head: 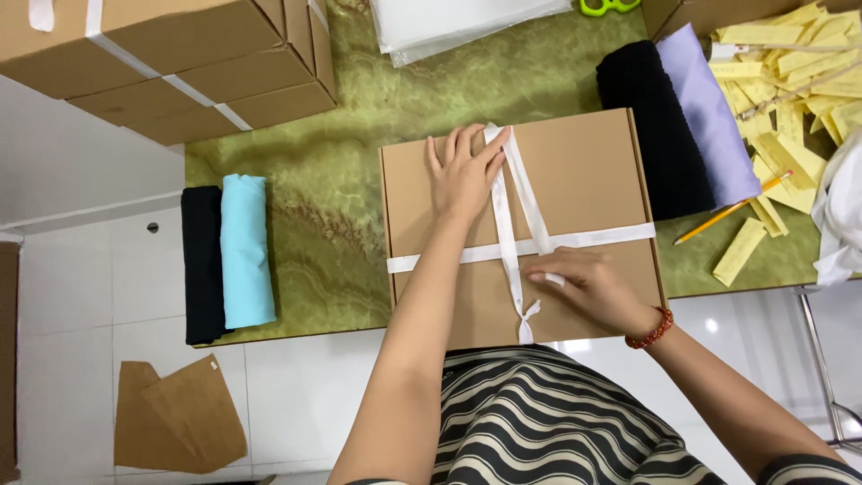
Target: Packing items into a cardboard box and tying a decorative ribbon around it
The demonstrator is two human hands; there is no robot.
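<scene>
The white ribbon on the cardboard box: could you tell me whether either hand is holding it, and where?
The right hand pinches the white ribbon near the crossing. The left hand only presses flat on the cardboard box, pinning a strand.

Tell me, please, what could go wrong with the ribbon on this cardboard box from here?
The left hand only presses the white ribbon flat on the cardboard box, so it could slide off-centre. The right hand pinches the ribbon near its crossing; a slip may loosen the wrap. The box overhangs the table edge and might tip.
</scene>
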